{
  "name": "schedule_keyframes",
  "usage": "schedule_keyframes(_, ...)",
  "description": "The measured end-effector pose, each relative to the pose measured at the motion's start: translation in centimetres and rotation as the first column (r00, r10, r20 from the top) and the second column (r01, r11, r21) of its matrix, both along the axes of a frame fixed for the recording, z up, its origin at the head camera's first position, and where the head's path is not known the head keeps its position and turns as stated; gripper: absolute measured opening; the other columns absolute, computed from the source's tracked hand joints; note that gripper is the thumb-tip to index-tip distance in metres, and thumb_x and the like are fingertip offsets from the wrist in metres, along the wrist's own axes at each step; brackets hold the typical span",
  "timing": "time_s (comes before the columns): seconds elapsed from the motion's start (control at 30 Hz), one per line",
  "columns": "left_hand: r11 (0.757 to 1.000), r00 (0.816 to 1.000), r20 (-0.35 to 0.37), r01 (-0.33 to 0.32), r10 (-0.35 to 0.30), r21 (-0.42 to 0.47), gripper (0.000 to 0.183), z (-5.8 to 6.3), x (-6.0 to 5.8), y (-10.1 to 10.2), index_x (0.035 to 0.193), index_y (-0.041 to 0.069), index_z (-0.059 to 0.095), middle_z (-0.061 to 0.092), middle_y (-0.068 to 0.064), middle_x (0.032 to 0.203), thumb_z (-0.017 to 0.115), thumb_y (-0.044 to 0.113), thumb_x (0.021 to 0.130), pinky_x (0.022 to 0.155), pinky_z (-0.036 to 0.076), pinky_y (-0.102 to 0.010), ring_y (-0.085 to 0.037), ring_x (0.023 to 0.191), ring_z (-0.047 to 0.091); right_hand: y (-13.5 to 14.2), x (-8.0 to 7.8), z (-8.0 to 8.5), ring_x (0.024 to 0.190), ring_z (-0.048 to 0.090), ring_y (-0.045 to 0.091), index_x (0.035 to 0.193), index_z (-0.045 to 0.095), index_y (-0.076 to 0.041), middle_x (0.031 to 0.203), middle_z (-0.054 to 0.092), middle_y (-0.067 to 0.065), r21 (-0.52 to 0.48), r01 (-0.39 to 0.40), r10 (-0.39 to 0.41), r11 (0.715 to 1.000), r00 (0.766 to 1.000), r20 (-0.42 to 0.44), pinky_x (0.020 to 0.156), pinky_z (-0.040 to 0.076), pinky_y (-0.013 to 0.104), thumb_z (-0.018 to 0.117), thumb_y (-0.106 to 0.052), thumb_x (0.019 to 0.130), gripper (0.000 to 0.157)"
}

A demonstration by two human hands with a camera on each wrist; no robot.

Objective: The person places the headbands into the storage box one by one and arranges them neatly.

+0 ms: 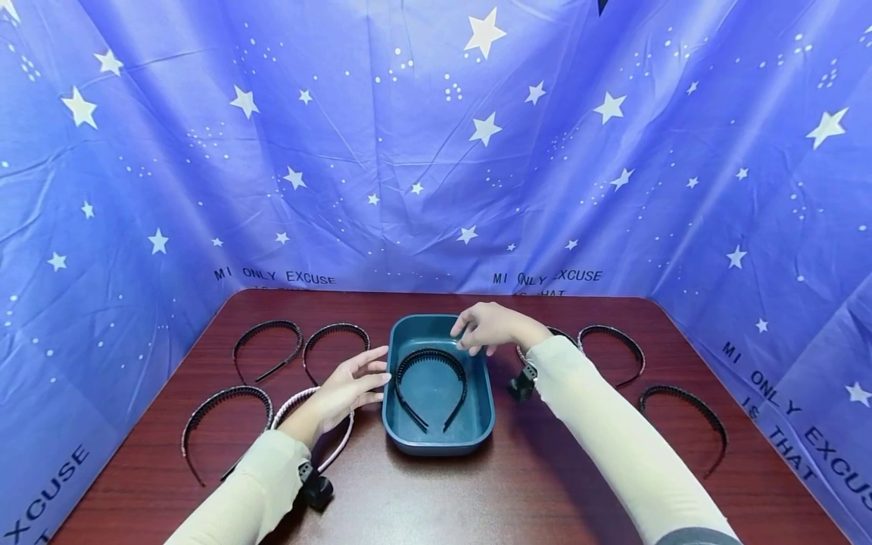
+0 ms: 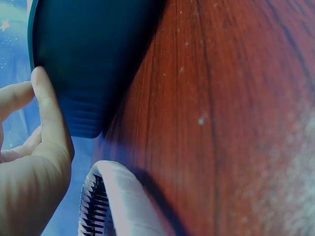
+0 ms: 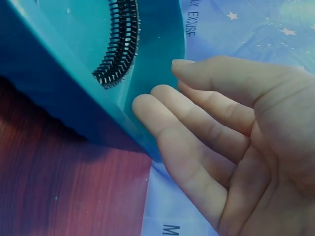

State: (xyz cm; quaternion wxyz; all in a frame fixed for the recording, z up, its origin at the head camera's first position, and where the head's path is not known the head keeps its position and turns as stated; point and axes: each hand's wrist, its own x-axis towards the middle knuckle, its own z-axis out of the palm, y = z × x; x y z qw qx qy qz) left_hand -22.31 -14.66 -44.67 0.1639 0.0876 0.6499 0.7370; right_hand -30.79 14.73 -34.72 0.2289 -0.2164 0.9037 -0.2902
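A dark teal tub (image 1: 439,448) stands mid-table with a black toothed headband (image 1: 431,353) lying inside; the teeth of this headband (image 3: 129,42) show in the right wrist view. My left hand (image 1: 344,393) is at the tub's left side, fingers extended, fingertips right at the rim. In the left wrist view, a fingertip meets the tub wall (image 2: 93,59). A pale pink headband (image 2: 120,196) lies below that wrist. Over the tub's back right corner, my right hand (image 1: 493,327) has loosely bent fingers with nothing between them.
Left on the table lie black headbands: one at the back (image 1: 269,325), another headband (image 1: 337,328) beside it, and a nearer headband (image 1: 228,393). On the right lie a back headband (image 1: 613,331) and a nearer headband (image 1: 688,397); another is partly hidden by my right wrist. A blue star-print curtain (image 1: 409,151) surrounds the table.
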Motion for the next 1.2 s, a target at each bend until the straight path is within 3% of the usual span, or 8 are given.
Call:
schedule_keyframes(0.37, 1.000, 1.000, 0.002, -0.001, 0.001, 0.000, 0.065, 0.0, 0.0, 0.0, 0.155, 0.003, 0.032, 0.048, -0.024, 0.133, 0.063, 0.006, 0.098, 0.089, 0.056, -0.036, -0.022, 0.108, 0.060, 1.8, 0.8, 0.9, 0.085, 0.071, 0.024, 0.124, 0.065, -0.002, 0.102, 0.074, 0.014, -0.048, 0.010, -0.010, 0.999, 1.000, -0.010, 0.064, 0.059, 0.035, 0.073, -0.015, 0.093, 0.035)
schedule_keyframes(0.63, 1.000, 1.000, 0.007, -0.003, 0.003, -0.002, 0.065, 0.1, 0.1, 0.0, 0.155, 0.003, 0.032, 0.048, -0.023, 0.133, 0.063, 0.006, 0.098, 0.088, 0.056, -0.036, -0.022, 0.108, 0.060, 3.0, 1.4, 1.1, 0.076, 0.070, 0.021, 0.118, 0.067, -0.005, 0.095, 0.074, 0.010, -0.074, -0.026, 0.022, 0.997, 0.999, -0.048, 0.070, 0.059, 0.050, 0.073, -0.014, 0.092, 0.028)
schedule_keyframes(0.9, 1.000, 1.000, 0.006, -0.003, 0.003, -0.003, 0.066, 0.1, 0.1, 0.0, 0.155, 0.003, 0.032, 0.047, -0.025, 0.135, 0.064, 0.006, 0.098, 0.089, 0.056, -0.036, -0.022, 0.108, 0.059, 4.8, 2.3, 1.4, 0.072, 0.066, 0.017, 0.117, 0.067, -0.003, 0.085, 0.072, 0.001, -0.097, -0.040, 0.030, 0.994, 0.995, -0.098, 0.063, 0.058, 0.044, 0.071, -0.013, 0.092, 0.027)
schedule_keyframes(1.03, 1.000, 1.000, 0.008, 0.000, 0.000, 0.000, 0.066, 0.1, 0.1, 0.0, 0.155, 0.003, 0.032, 0.046, -0.026, 0.136, 0.064, 0.007, 0.098, 0.089, 0.056, -0.036, -0.022, 0.108, 0.060, 5.9, 2.7, 1.4, 0.065, 0.063, 0.019, 0.115, 0.067, -0.006, 0.081, 0.071, 0.005, -0.111, -0.017, 0.005, 0.994, 0.995, -0.101, 0.059, 0.057, 0.039, 0.071, -0.013, 0.093, 0.024)
schedule_keyframes(1.2, 1.000, 1.000, 0.008, 0.003, -0.003, 0.005, 0.066, 0.1, 0.0, 0.0, 0.155, 0.003, 0.031, 0.046, -0.027, 0.136, 0.063, 0.006, 0.098, 0.089, 0.056, -0.036, -0.022, 0.108, 0.059, 7.4, 3.2, 1.3, 0.068, 0.065, 0.018, 0.116, 0.067, -0.009, 0.079, 0.070, 0.006, -0.102, -0.003, -0.010, 0.995, 0.991, -0.131, 0.064, 0.059, 0.045, 0.072, -0.017, 0.093, 0.024)
